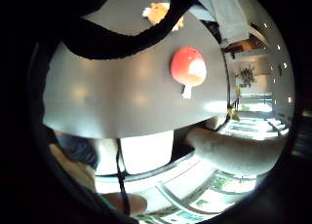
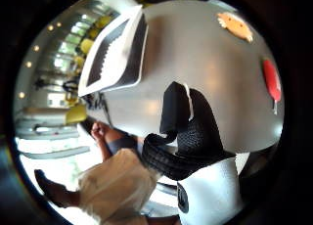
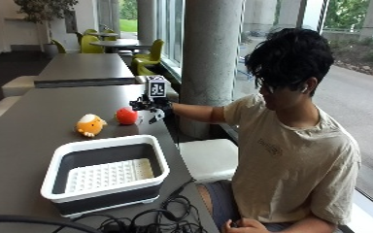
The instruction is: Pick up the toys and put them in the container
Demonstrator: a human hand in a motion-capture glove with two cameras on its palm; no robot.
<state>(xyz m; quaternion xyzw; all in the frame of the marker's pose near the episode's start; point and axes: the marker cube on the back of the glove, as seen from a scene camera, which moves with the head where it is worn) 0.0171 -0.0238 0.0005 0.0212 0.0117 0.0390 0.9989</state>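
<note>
Toys lie on the grey table point(image 3: 31, 126): a red mushroom toy point(image 3: 126, 116) with a short white stem just beside the gloved right hand point(image 3: 150, 109), and an orange and white plush toy point(image 3: 90, 124) a little beyond it, away from the fingers. Only the outside view shows the person seated at the table's edge with the right arm stretched out over it, and the container point(image 3: 106, 174), a white-rimmed tub with dark walls and a pale dimpled floor, standing nearer the person, well apart from the hand and holding nothing. The little finger side palm view shows the mushroom's red cap with a pale patch and its stem lying flat on the table below the palm, not touched, with the plush toy farther off. The thumb side palm view takes in both toys and the container together, with a black strap and white plastic of the glove in front. Whether the fingers are straight or curled cannot be told; nothing is seen held in them. No writing can be read on the toys or the container.
</note>
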